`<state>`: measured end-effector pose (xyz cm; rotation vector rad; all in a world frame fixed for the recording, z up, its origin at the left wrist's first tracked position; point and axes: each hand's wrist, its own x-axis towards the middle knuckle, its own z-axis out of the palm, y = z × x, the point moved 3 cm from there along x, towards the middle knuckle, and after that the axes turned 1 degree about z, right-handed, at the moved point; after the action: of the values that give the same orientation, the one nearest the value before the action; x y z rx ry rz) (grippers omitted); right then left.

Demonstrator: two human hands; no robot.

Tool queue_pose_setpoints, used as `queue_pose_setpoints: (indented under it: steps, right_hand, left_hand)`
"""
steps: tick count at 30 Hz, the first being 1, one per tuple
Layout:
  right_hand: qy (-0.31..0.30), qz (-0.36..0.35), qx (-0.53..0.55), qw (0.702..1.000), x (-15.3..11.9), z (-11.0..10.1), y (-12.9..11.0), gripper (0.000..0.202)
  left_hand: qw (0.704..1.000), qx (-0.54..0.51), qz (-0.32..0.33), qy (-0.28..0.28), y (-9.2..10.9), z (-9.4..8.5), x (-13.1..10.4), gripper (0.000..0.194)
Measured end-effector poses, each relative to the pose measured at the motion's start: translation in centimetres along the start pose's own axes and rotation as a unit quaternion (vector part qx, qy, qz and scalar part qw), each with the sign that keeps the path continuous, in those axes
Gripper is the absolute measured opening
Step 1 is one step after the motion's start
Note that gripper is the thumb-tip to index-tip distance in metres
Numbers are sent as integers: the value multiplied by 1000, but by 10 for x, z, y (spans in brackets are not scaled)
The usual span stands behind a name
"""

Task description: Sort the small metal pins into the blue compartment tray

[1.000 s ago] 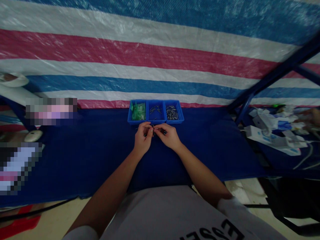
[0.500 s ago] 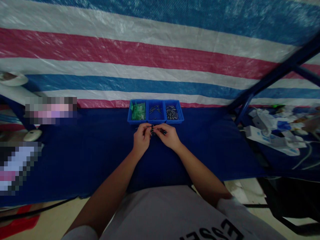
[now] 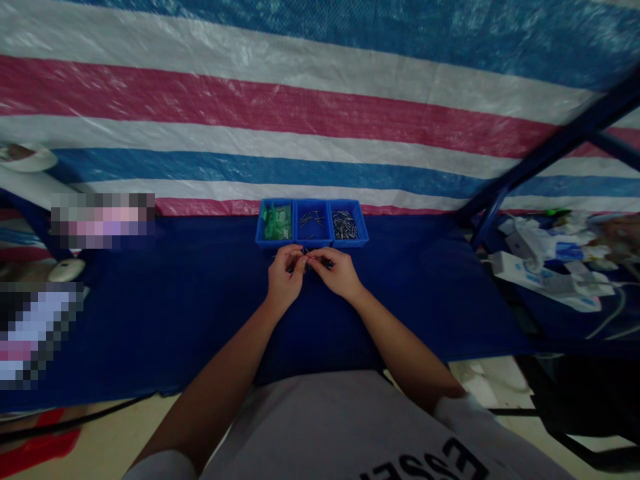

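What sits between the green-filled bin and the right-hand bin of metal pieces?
In the head view, the middle blue bin, holding a few thin metal pieces.

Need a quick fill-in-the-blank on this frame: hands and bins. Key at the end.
1. The left hand and right hand pinch small parts on the near side of a row of ____ blue bins.
2. Seen by the wearer, the green items lie in the ____ bin.
3. The middle bin holds ____ metal pieces than the right bin.

Missing words: three; left; fewer.
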<state>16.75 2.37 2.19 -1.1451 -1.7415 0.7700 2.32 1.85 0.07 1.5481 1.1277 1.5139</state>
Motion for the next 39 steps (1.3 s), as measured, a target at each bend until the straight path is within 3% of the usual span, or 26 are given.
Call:
queue_pose_setpoints:
  steps: [4,12,20,31,39]
  right_hand:
    - [-2,-4,4,1000,0,1,-2,14]
    - [-22,-20,0,1000,-1,3,-2,12]
    - [15,31,45,998,-1,0,4,13]
    - [10,51,70,996,-1,2,6,16]
    - [14,90,114,989,0,1,8,19]
  left_hand:
    - [1000,9,-4,6,-1,-2,0,19]
    - [998,43,-29,-32,-2,-2,-1,20]
    - [999,5,0,-38,1,2,-2,24]
    - [997,44,-37,-46,3,-1,-3,24]
    - [1000,0,-6,-24,3,0,-1,27]
